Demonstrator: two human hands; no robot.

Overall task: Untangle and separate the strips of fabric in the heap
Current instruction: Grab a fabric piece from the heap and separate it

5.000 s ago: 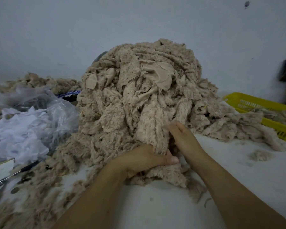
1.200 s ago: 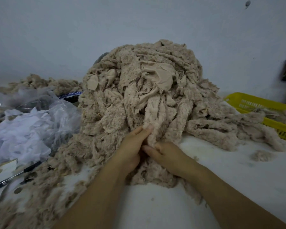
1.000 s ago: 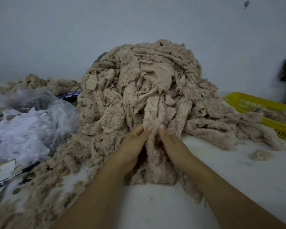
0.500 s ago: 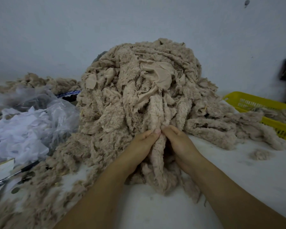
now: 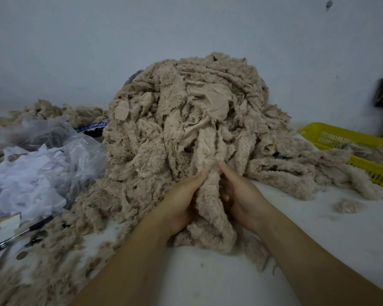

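At the near edge of the bench (image 5: 318, 244), at six o'clock, two bare forearms reach in. The left hand (image 5: 181, 202) and the right hand (image 5: 243, 195) clasp one fluffy beige strip (image 5: 208, 195) between them, fingers curled into its pile. The strip's lower end bunches on the bench; its upper end runs into the heap (image 5: 181, 120), which rises at twelve before the wall (image 5: 186, 29). At nine lies a clear plastic bag (image 5: 42, 168) of white scraps, with a pen (image 5: 20, 234) at eight. At two, a yellow basket (image 5: 341, 135) holds more beige fabric.
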